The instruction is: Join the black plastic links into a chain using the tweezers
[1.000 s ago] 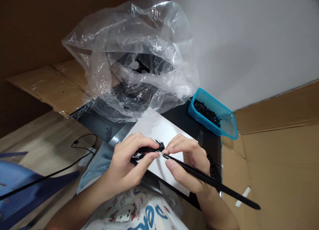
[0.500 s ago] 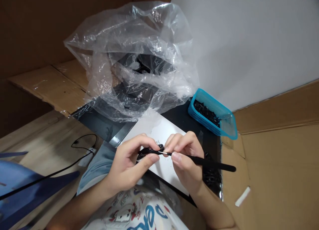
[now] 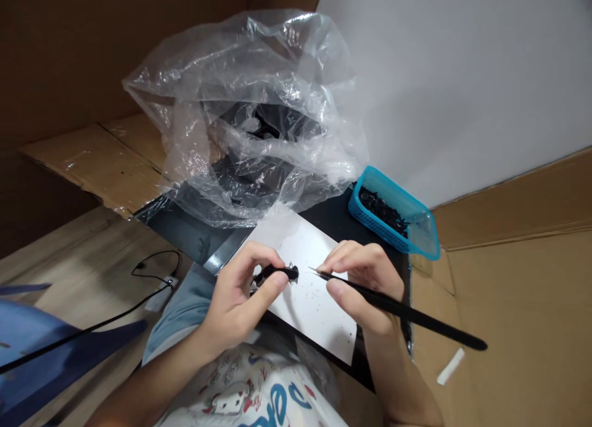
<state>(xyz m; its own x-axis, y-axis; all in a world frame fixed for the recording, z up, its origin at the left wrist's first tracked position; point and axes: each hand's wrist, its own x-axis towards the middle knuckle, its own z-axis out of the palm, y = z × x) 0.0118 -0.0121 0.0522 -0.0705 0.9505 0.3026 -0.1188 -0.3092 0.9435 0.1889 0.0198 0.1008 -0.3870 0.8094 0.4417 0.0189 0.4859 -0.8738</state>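
Observation:
My left hand pinches a small black piece between thumb and fingertips. Thin dark strands stick out around its free end, and its kind is unclear. My right hand grips black tweezers with a fine metal tip. That tip points left toward the black piece, a short gap away from it. Both hands are above a white sheet sprinkled with tiny dark specks.
A blue basket holding many small black pieces stands at the right. A large clear plastic bag with dark contents lies open behind the sheet. Cardboard borders the right side, and a cable runs at the left.
My right hand has moved right with the tweezers, so their tip has left the black piece. My left hand still holds that piece, and more of its end shows.

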